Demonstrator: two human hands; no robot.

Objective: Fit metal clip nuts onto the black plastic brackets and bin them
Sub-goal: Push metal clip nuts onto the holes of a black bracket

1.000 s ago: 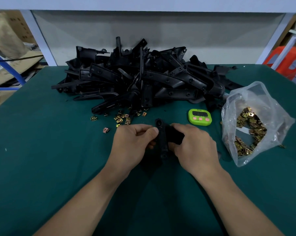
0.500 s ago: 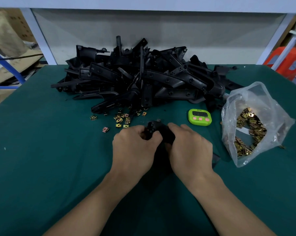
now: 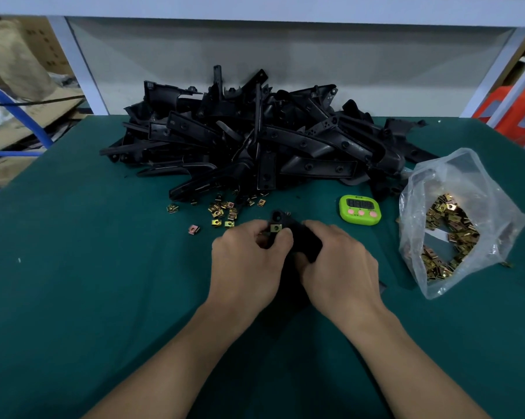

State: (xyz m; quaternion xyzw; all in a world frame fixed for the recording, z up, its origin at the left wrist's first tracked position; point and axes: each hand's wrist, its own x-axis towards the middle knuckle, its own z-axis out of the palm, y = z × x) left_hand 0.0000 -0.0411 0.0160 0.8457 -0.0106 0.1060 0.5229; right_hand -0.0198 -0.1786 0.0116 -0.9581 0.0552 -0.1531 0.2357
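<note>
Both hands meet just below the middle of the green table mat point(image 3: 74, 267). The right hand point(image 3: 336, 267) has its fingers curled round the body of a black plastic bracket point(image 3: 305, 238) and holds it with one end pointing towards 11 o'clock. The left hand point(image 3: 249, 261) is also curled. Its thumb and forefinger pinch a brass-coloured clip nut point(image 3: 276, 227) that sits against the bracket just below that end. Whether the nut is fully seated cannot be told.

From the hands, the pile of black brackets point(image 3: 255, 140) lies at 12 o'clock, heaped against the back edge of the table. The loose clip nuts point(image 3: 222, 210) are scattered at 11 o'clock, between the pile and the left hand. One copper-coloured nut point(image 3: 194, 229) lies apart from them at 10 o'clock.

A green digital timer point(image 3: 359, 209) with pink buttons lies flat at 1 o'clock, just beside the pile's near edge. A clear plastic bag point(image 3: 466, 182) lies at 3 o'clock with its mouth open towards the pile, holding many more brass clip nuts.

Off the table, an orange stool point(image 3: 515, 113) stands at 2 o'clock. Cardboard boxes point(image 3: 13, 65) are stacked at 10 o'clock.
</note>
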